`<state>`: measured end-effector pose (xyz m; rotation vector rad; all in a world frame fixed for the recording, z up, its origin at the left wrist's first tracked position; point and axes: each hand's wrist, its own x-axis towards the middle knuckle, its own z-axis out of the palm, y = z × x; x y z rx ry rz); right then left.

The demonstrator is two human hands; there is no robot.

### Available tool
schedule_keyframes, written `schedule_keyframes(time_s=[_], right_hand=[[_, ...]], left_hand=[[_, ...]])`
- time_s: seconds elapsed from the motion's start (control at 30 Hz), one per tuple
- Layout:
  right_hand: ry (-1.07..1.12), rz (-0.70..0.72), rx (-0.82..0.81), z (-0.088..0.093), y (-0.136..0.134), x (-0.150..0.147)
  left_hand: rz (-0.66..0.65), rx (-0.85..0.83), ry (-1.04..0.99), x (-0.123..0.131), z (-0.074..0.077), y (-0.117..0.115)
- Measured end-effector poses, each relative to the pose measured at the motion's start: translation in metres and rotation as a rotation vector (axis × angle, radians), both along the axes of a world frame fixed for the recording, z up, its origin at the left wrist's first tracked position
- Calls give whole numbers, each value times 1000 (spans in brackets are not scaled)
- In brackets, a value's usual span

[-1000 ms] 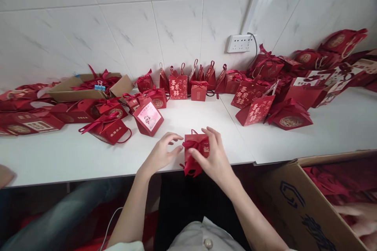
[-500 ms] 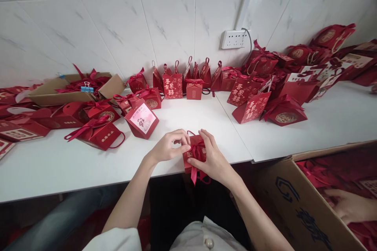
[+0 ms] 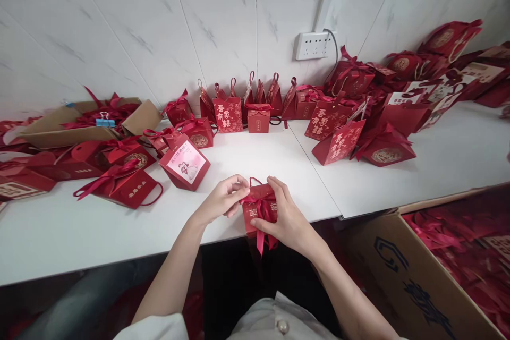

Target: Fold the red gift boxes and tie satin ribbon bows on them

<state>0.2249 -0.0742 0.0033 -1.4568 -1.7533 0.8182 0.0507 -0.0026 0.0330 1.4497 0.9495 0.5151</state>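
Lower centre, I count two hands — my left hand (image 3: 223, 199), my right hand (image 3: 290, 219) — and one ribboned box (image 3: 263, 211); two cardboard cartons (image 3: 398, 273), left and lower right; one wall socket (image 3: 313, 46), upper right.

A white table (image 3: 255, 156) with a thin seam across its top. On its left part sit a low cardboard box (image 3: 142, 117), several red gift boxes with ribbons (image 3: 137, 188) and one bearing a pink picture (image 3: 185, 162). Small red boxes (image 3: 258, 119) line the back edge. On the right, more red boxes (image 3: 386, 149) crowd close together.
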Motion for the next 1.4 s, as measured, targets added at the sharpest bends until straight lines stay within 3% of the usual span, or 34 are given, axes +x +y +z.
schedule_keyframes(time_s=[0.17, 0.27, 0.37, 0.5, 0.77, 0.97, 1.17, 1.23, 1.3, 1.33, 1.4], right_hand=[[204, 6, 20, -2, 0, 10], [279, -220, 57, 0, 4, 20], [139, -352, -46, 6, 10, 27], [63, -264, -137, 11, 17, 23], [427, -89, -171, -5, 25, 17], [635, -92, -200, -13, 25, 14], [692, -129, -279, -19, 28, 11], [556, -199, -209, -13, 23, 12], [352, -280, 4, -3, 13, 10], [239, -265, 137, 3, 7, 8], [12, -78, 380, 13, -6, 1]], left_hand=[[184, 194, 101, -2, -2, -20], [316, 245, 145, -4, -3, -30], [339, 221, 170, -5, -4, -37], [307, 134, 155, -1, -7, -40], [534, 16, -43, 11, -26, -45], [654, 165, 90, 23, -32, -52], [662, 246, 172, 27, -33, -52], [644, 230, 150, 25, -33, -50], [624, 203, 114, 23, -32, -49], [614, 188, 94, 21, -31, -48], [601, 160, 44, 20, -29, -46]])
